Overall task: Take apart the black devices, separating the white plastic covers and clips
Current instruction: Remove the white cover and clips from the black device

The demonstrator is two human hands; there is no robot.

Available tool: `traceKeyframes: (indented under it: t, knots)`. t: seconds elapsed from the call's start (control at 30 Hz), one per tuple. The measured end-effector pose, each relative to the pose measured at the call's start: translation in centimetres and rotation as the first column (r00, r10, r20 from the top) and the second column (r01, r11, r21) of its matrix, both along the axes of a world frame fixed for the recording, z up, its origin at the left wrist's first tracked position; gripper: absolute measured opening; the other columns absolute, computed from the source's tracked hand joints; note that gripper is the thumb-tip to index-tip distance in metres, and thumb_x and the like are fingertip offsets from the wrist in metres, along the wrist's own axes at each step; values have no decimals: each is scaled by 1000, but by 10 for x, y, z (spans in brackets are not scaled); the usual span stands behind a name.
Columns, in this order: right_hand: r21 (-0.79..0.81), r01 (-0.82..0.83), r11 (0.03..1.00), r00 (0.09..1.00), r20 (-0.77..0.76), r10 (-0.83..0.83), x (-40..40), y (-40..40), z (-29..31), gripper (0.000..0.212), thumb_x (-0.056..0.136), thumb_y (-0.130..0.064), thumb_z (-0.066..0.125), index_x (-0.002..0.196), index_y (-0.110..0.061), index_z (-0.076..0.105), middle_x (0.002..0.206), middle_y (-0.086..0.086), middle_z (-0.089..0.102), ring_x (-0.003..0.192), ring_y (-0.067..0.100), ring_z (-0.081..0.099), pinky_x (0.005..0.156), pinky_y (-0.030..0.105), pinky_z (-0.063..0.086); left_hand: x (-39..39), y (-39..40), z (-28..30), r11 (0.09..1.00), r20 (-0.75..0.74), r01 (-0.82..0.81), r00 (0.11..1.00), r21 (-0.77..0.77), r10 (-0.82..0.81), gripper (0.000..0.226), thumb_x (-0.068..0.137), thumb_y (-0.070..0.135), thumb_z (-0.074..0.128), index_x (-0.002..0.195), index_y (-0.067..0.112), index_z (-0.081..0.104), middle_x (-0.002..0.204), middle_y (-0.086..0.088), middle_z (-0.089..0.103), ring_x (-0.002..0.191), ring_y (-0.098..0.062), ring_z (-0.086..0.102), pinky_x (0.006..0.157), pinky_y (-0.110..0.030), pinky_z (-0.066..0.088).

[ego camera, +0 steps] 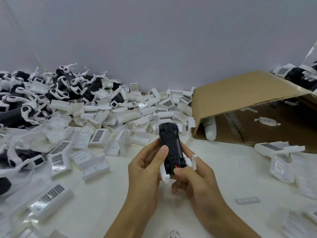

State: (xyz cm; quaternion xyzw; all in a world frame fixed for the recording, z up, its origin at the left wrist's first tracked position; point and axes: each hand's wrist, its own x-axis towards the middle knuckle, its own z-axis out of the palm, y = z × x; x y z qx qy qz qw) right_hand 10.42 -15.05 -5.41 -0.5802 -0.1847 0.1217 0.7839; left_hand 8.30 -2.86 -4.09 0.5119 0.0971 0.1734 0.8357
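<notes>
black device (171,145) with a white clip (165,174) at its base, both hands grasping it: left hand (145,170), right hand (192,179).

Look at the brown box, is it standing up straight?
No, the cardboard box lies tipped on its side on the table, its opening facing the person.

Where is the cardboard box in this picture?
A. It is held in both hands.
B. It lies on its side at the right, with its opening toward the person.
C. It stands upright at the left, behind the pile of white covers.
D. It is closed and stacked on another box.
B: the cardboard box lies tipped on its side at the right, its open interior visible; the hands hold a black device instead.
</notes>
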Motion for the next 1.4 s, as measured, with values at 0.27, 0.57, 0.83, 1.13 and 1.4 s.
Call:
traceKeyframes:
  t: [0.27, 0.57, 0.83, 1.13, 1.4]
  knots:
    - [89, 42, 995, 991, -128, -31, -4, -1, 11, 47, 79, -45, 68, 126, -50, 63, 114, 4, 74, 93, 21, 63, 69, 33, 43, -1, 0, 0, 988, 30, 108, 993, 115, -112, 32, 85, 23, 68, 117, 25, 76, 114, -4, 76, 108, -22, 72, 91, -43, 60]
    - [599, -112, 793, 783, -438, 442, 0, -7, 20, 74, 65, -66, 81, 130, -34, 66, 138, 16, 61, 126, 46, 56, 91, 62, 49, -1, 14, 5, 963, 43, 201, 976, 179, -212, 34, 95, 18, 63, 123, 34, 72, 122, 7, 73, 114, -12, 69, 93, -28, 54]
    - [415, 99, 905, 812, -559, 167, 11, -8, 14, 47, 63, -9, 73, 108, -8, 62, 101, 16, 71, 68, 20, 65, 48, 29, 48, 8, 51, -8, 486, 18, -362, 816, 796, 578, 68, 87, 21, 76, 147, 31, 45, 159, 2, 34, 148, -14, 14, 121, -46, 18]
    - [343, 160, 926, 738, -664, 119, 13, -9, 14, 52, 75, -24, 58, 123, -6, 66, 98, 16, 75, 76, 26, 73, 69, 40, 50, 11, 56, -17, 541, 63, -367, 865, 756, 499, 36, 88, 13, 72, 102, 43, 57, 96, 8, 67, 99, -16, 64, 80, -20, 49]
    - [258, 66, 964, 802, -588, 102, 12, -2, 14, 47, 75, -43, 74, 110, -12, 76, 90, 9, 73, 76, 20, 71, 59, 34, 56, 10, 15, -6, 882, 132, -217, 975, 420, 177, 35, 78, 6, 84, 74, 30, 58, 84, 9, 70, 76, -4, 66, 65, -15, 50]
